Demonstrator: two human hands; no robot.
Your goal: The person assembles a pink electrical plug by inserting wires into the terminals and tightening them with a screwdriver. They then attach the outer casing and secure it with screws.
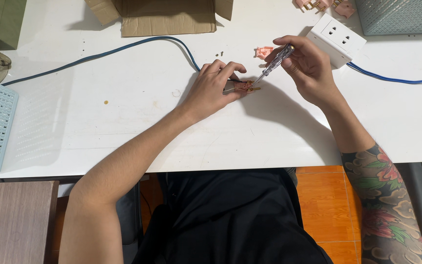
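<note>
Now | my left hand [214, 88] pins the pink plug half [244, 87] at table [123, 122] centre | right hand [305, 68] closed on the clear-handled screwdriver [272, 64], tip in plug | risk: tip slips off the screw, plug skids toward blue cable [123, 49].

Pink plug piece [244, 87], clear-handled screwdriver [275, 62], blue cable [123, 49], white socket block [337, 39], white table [123, 122].

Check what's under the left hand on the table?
The left hand pins a pink plug part with brass prongs to the white table. The screwdriver tip meets it. The fingers hide the blue cable end.
</note>
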